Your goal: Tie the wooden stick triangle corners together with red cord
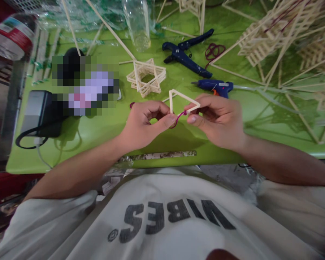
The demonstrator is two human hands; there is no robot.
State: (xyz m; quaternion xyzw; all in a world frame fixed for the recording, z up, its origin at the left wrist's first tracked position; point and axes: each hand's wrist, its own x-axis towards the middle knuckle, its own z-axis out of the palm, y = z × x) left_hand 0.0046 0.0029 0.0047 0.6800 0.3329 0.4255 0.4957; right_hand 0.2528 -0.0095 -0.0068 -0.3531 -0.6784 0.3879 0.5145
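Observation:
A small triangle of pale wooden sticks (184, 97) is held up between my two hands, above the near part of the green table. My left hand (150, 121) pinches its left corner between thumb and fingers. At the opposite side, my right hand (216, 117) grips its lower right stick. A purple cord (181, 115) is looped at the triangle's bottom edge and runs to my left thumb; part of it is hidden by the fingers. Just beyond my hands lies a star-shaped stack of sticks (146, 77).
A blue glue gun (216, 86) and a dark blue cutter (186, 56) lie beyond my right hand. Larger stick frames (276, 39) fill the right side. A clear bottle (139, 29) stands at the back; a grey power adapter (39, 112) with cable is left on the green table (103, 133).

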